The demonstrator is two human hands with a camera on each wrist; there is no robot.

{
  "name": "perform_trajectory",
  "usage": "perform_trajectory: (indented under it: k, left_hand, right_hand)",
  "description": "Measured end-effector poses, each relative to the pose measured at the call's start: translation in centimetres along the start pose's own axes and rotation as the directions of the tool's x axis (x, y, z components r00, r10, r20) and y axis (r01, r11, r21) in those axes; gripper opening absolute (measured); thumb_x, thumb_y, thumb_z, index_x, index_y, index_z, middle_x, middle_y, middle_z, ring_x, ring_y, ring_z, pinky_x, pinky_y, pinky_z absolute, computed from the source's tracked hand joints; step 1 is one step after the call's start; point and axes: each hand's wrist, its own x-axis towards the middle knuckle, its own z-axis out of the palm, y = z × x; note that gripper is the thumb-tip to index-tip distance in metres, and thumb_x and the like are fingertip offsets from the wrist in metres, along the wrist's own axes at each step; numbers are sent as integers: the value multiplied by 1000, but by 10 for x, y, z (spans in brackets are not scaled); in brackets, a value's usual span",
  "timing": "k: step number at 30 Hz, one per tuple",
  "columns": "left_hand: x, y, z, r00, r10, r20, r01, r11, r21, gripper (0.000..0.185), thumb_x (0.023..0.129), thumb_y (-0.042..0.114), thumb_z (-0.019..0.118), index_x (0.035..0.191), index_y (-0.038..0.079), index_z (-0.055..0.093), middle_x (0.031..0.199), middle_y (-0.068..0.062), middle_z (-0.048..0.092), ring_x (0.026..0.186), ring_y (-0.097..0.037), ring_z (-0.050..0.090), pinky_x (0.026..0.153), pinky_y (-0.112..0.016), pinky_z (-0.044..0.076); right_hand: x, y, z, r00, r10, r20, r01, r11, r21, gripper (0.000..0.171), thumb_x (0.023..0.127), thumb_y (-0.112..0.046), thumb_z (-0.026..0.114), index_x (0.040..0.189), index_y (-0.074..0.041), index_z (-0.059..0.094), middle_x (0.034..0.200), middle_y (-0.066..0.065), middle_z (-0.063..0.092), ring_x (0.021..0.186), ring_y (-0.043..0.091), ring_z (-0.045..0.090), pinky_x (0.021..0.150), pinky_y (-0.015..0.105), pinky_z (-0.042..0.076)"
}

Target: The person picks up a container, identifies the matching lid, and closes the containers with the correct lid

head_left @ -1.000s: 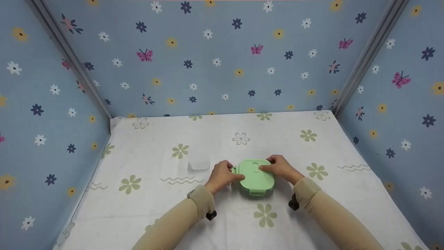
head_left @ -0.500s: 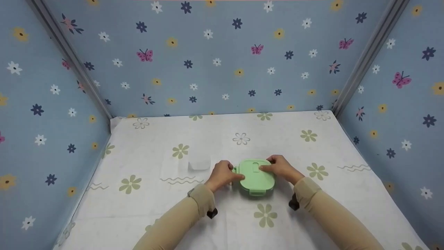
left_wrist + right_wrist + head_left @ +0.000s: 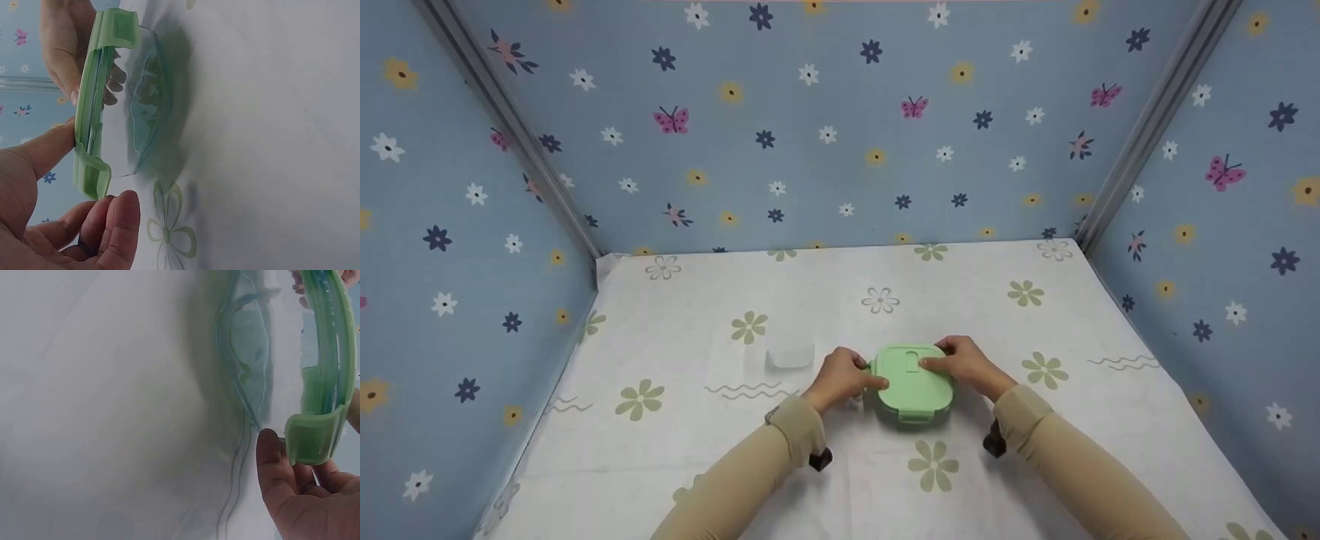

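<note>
The left hand point(image 3: 838, 379) has its grip closed on the left edge of the green lid point(image 3: 913, 381): the thumb lies flat on the lid's top and the curled fingers tuck in beside the side latch tab. In the left wrist view that thumb point(image 3: 48, 149) presses the lid's upper face from the left of the frame, while the fingertips point(image 3: 121, 216) curl up just beside the lower clip at the bottom left. The right hand point(image 3: 966, 364) clamps the opposite, right edge of the lid, thumb reaching over the top toward the small raised vent in the middle, fingers bent down around the rim. In the right wrist view its fingers point(image 3: 275, 467) sit at the lower right of the frame, touching the open latch tab.

The lid is pale green, rounded-square, with flip-out tabs on its sides, and it sits on a clear container point(image 3: 143, 107) whose see-through wall shows below the green rim. The box stands low in the middle of the head view, on the table point(image 3: 1035, 450), which is covered by a white cloth printed with pale green flowers.

To the left of the left hand, near but apart from it, lies a small translucent white cup point(image 3: 790, 354). Blue panels with flowers and butterflies fill the upper part of the frame.
</note>
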Motion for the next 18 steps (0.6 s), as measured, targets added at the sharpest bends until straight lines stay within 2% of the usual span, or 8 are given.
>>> perform_trajectory:
  k: [10, 18]
  left_hand:
    - [2, 2, 4, 999, -38, 2, 38, 999, -3, 44, 85, 28, 94, 109, -2, 73, 100, -9, 73, 81, -18, 67, 70, -28, 54]
    - [2, 2, 4, 999, -43, -5, 43, 999, -6, 52, 84, 34, 94, 113, -1, 69, 108, -11, 71, 86, -20, 68, 75, -31, 58]
  right_hand:
    - [1, 7, 5, 999, -6, -31, 7, 999, 39, 41, 97, -25, 83, 123, 3, 68, 113, 10, 68, 101, 19, 59, 84, 25, 50]
    - [0, 16, 10, 996, -54, -65, 61, 993, 99, 39, 98, -24, 81, 123, 3, 68, 111, 8, 66, 100, 18, 56, 83, 26, 48]
